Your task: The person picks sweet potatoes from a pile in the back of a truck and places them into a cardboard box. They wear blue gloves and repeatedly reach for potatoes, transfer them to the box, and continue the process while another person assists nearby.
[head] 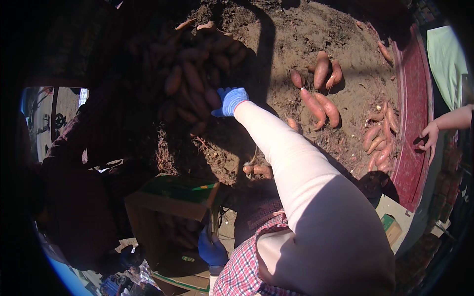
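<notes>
My right hand (pixel 231 101), in a blue knit glove, reaches to the right edge of a shaded heap of sweet potatoes (pixel 192 77). Its thumb and fingers are spread beside one sweet potato (pixel 212 98); whether they grip it cannot be told. Below, my left hand (pixel 212 248), also in a blue glove, is closed on the right edge of an open cardboard box (pixel 168 199) with green printing. Sweet potatoes lie in shadow inside the box. Several more sweet potatoes (pixel 321 70) lie on the sunlit soil right of the heap.
A red metal side wall (pixel 413 122) bounds the soil at right. Another person's bare hand (pixel 430 138) is at its rim. Smaller sweet potatoes (pixel 381 138) lie along the wall's inner side. Loose roots (pixel 166 155) are near the box, and a dark-clad person (pixel 74 207) is at left.
</notes>
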The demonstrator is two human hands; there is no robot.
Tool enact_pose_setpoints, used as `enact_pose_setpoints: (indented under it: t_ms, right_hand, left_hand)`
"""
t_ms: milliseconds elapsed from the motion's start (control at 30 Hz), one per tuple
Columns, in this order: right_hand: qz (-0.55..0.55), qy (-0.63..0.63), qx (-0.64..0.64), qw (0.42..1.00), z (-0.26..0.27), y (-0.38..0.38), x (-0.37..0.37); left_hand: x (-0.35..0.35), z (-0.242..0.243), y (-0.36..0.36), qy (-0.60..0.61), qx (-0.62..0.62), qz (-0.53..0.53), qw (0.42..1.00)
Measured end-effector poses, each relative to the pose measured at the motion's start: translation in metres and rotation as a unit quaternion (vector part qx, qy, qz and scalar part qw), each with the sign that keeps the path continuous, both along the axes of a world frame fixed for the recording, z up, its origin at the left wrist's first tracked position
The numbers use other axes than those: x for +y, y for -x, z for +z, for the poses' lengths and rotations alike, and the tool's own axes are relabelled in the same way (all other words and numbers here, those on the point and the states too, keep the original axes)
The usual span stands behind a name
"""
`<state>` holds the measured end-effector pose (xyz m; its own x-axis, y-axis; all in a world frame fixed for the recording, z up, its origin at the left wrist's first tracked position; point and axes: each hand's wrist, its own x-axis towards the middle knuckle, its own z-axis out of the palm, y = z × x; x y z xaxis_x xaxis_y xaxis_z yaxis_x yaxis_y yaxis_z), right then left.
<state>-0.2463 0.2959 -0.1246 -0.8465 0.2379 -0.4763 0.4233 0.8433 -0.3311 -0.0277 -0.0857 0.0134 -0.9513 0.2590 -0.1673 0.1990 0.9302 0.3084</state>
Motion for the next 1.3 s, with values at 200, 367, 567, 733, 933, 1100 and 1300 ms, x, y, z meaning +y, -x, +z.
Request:
enact_pose_setpoints:
  t_ms: [200,367,567,733,933,1100,1300]
  right_hand:
    - [-0.062,-0.019,0.138,0.988,-0.008,-0.059,-0.028]
    - [-0.19,0.073,0.121,0.972,-0.009,-0.095,-0.024]
    - [-0.618,0.614,0.039,0.49,-0.021,-0.161,0.021]
    - [-0.306,0.922,0.138,0.192,-0.048,-0.221,0.05]
    - [-0.512,0.718,0.166,0.442,-0.051,-0.221,0.053]
    - [-0.387,0.796,0.116,0.451,-0.01,-0.216,0.046]
    - [-0.248,0.668,0.089,0.696,0.061,-0.228,-0.03]
  left_hand:
    - [0.003,0.004,0.0,-0.023,0.007,0.006,1.0]
    - [0.004,0.004,0.0,-0.022,0.001,0.029,0.999]
    - [-0.003,0.006,0.001,-0.067,-0.017,0.052,0.996]
    - [0.019,0.036,0.009,-0.178,0.114,0.01,0.977]
    - [0.103,0.054,0.049,-0.269,0.072,-0.152,0.948]
    - [0.166,0.044,0.07,-0.252,0.022,-0.271,0.929]
    - [0.172,0.0,0.057,-0.222,-0.148,-0.197,0.943]
